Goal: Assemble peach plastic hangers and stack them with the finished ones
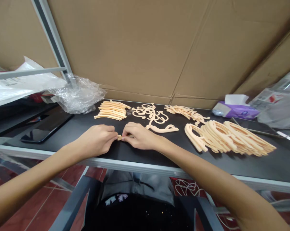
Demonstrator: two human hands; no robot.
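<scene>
- Black worktop (pixel 251 166): the work sits near its front edge, left of centre; steadying both wrists close to that edge should help control.
- Pale oval-holed parts (pixel 234 141) lie toward the right end, well apart from the fingers.
- Left hand (pixel 100 139): thumb and forefinger pinch the piece's left side; a firm, still grip here seems best.
- Right hand (pixel 141 136): fingertips pinch its right side; small, level pressure would likely avoid bending it.
- Small pale piece (pixel 119 138): between both sets of fingertips, mostly hidden; whether it touches the worktop, I cannot tell.
</scene>
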